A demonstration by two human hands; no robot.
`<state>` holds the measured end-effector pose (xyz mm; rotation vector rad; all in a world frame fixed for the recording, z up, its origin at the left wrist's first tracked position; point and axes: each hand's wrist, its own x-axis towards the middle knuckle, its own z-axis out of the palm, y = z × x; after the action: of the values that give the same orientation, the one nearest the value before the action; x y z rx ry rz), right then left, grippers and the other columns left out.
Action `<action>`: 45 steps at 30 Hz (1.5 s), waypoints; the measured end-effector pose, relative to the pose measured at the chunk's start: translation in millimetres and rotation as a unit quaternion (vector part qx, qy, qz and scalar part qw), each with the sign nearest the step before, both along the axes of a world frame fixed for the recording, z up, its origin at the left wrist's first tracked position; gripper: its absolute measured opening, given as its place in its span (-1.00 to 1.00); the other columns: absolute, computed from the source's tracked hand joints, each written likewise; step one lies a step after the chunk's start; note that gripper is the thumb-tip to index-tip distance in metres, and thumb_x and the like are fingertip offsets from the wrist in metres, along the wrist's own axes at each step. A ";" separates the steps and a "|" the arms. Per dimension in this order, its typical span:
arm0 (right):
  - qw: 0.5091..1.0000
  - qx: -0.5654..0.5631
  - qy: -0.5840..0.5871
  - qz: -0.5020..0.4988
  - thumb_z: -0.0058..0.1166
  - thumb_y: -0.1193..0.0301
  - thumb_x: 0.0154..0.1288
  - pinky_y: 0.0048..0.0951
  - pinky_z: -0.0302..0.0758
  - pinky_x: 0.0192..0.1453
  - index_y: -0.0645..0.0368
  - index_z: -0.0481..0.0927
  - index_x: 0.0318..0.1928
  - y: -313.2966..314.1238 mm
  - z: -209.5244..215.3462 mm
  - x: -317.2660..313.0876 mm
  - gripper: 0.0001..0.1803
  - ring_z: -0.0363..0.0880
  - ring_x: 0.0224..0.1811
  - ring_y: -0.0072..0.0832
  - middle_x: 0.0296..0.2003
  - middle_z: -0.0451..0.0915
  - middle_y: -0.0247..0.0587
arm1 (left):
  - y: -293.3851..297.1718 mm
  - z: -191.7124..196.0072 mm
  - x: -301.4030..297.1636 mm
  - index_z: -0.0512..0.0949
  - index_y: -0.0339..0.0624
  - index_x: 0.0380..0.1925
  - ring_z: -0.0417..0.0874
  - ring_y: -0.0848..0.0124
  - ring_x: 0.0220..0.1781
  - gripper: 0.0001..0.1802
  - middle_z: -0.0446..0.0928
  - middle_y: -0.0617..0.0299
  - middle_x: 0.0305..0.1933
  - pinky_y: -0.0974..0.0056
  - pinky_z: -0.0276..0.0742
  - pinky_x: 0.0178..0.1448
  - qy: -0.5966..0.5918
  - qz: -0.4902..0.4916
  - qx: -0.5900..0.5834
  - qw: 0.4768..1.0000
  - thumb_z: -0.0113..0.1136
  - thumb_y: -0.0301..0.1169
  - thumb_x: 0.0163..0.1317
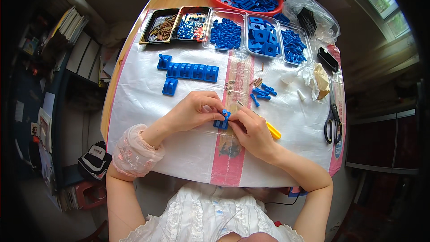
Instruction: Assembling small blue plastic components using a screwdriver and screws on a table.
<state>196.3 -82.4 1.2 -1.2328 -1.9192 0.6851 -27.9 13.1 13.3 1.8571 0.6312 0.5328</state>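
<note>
blue plastic block near centre of table, pinched between both hands | left hand closed on its left side, right hand closed on its right, both equally near | yellow tool under right hand | row of 4 joined blocks lies far-left, long axis left-right

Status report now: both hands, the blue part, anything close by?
Left hand and right hand both grip the small blue plastic block. Yellow-handled tool lies under right hand. Loose screws and nuts just beyond on white sheet.
</note>
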 end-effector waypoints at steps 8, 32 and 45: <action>1.000 -0.014 0.005 0.004 0.25 0.58 0.37 -0.14 0.57 -0.26 0.23 0.58 -0.15 -0.2 1.2 1.2 -0.88 0.66 -0.29 -0.02 -0.27 0.59 -0.04 | -1.6 4.0 1.1 0.76 -0.31 -0.20 0.73 0.44 -0.12 -0.86 0.65 0.20 -0.15 0.35 0.86 -0.05 -0.008 -0.008 -0.030 0.999 0.46 -0.64 0.24; 0.993 -0.036 0.114 -0.011 0.29 0.67 0.31 -0.46 0.56 -0.38 0.28 0.62 -0.11 -6.6 14.1 0.8 -0.82 0.68 -0.40 -0.50 -0.37 0.64 -0.19 | 2.6 -12.8 -0.9 0.70 -0.32 -0.03 0.75 0.50 -0.01 -0.83 0.69 0.25 -0.02 0.33 0.76 0.15 -0.102 -0.026 -0.283 0.953 0.36 -0.58 0.41; 0.854 -0.368 0.368 0.003 0.25 0.54 0.50 -0.65 0.31 -0.53 0.24 0.58 -0.16 10.0 19.9 10.9 -0.91 0.53 -0.49 -0.77 -0.38 0.63 -0.36 | -3.2 -2.5 0.5 0.78 -0.28 -0.12 0.73 0.62 -0.23 -0.79 0.77 0.26 -0.19 0.50 0.69 -0.13 0.001 0.070 -0.360 0.930 0.44 -0.35 0.42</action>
<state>207.2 -72.3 21.1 -1.1217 -1.0191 1.7134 -27.4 9.9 10.9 1.1233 0.8304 0.3238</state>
